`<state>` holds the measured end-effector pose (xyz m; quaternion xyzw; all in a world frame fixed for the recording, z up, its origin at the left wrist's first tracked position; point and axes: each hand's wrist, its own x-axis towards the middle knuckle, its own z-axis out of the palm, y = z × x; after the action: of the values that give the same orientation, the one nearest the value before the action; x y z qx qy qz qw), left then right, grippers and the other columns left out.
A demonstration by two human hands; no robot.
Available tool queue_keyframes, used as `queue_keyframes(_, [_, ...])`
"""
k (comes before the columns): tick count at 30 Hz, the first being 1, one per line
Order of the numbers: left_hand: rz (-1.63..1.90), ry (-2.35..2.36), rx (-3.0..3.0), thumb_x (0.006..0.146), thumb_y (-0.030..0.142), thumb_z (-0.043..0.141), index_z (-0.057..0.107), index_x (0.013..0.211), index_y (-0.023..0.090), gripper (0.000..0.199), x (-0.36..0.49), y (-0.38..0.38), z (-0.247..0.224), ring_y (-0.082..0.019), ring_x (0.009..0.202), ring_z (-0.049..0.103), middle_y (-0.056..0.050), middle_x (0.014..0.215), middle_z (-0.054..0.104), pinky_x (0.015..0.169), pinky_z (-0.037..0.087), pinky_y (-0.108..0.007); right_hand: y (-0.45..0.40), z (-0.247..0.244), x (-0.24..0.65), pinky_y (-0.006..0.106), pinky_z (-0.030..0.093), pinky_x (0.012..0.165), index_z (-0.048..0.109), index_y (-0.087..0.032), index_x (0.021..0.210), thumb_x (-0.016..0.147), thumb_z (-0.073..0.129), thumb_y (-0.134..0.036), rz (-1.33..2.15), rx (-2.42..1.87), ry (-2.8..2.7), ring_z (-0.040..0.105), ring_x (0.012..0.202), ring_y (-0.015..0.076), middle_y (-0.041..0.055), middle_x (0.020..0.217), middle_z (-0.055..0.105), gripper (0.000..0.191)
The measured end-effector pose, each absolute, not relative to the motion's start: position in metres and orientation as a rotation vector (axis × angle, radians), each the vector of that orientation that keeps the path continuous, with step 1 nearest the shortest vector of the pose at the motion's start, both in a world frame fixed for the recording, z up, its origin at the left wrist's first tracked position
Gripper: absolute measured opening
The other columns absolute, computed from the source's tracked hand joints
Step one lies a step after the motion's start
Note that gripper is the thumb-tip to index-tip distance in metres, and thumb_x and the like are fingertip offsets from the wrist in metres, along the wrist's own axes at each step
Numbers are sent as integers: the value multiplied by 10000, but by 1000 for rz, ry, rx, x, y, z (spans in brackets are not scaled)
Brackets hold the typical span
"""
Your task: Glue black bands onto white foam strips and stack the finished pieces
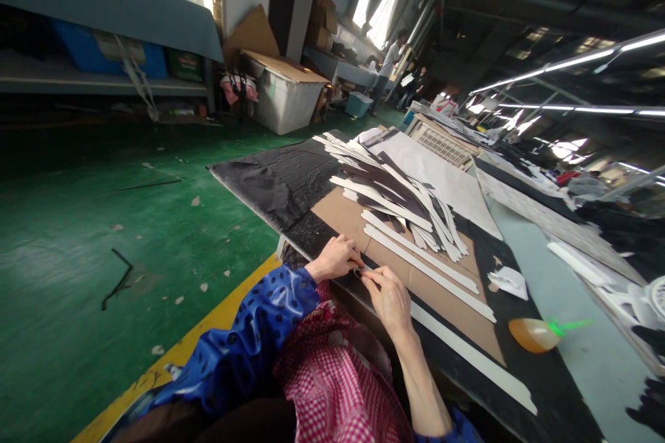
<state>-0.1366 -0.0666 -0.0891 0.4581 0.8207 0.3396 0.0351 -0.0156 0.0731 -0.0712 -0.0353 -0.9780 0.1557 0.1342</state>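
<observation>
My left hand (337, 257) and my right hand (391, 299) meet at the near edge of the table, fingertips pinched close together. Between them is the end of a long white strip (472, 354), which runs behind my right hand and lies along the table edge. A small curled piece shows at the fingertips, too small to make out fully. Beyond my hands, two white strips (431, 264) lie side by side on a brown cardboard sheet (358, 228). Farther off is a fanned pile of white and dark strips (400, 194).
An orange-filled bottle with a green nozzle (535, 334) lies at the right, near a crumpled white piece (510, 282). Dark sheeting (275, 187) covers the table. To the left are a green floor (67, 221) and a grey bin (285, 97). People stand far back.
</observation>
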Motion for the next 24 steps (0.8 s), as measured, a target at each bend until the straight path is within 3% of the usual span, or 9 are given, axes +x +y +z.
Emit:
queue_keyframes(9, [966, 2520, 1408, 860, 238, 578, 756, 902, 295, 192, -137, -67, -85, -203, 944, 485, -10, 1011, 654, 851, 365, -326, 73, -71, -19, 258, 451, 637, 736, -274, 934, 893, 505, -322, 414, -104, -2825, 630, 765, 161, 28, 879, 658, 240])
queue_keyframes(20, [850, 2575, 1337, 805, 282, 640, 743, 916, 285, 152, -133, -66, -77, -225, 993, 484, -12, 1016, 641, 871, 375, -340, 70, -63, -20, 268, 444, 701, 737, -266, 949, 881, 518, -296, 482, -186, -2920, 631, 843, 175, 27, 920, 658, 231])
queue_keyframes(24, [850, 2571, 1324, 795, 269, 646, 740, 920, 280, 157, -133, -65, -76, -230, 987, 483, -17, 1009, 638, 847, 378, -340, 81, -59, -18, 283, 462, 752, 721, -237, 1003, 877, 485, -359, 686, -208, -2892, 632, 855, 182, 54, 979, 663, 294])
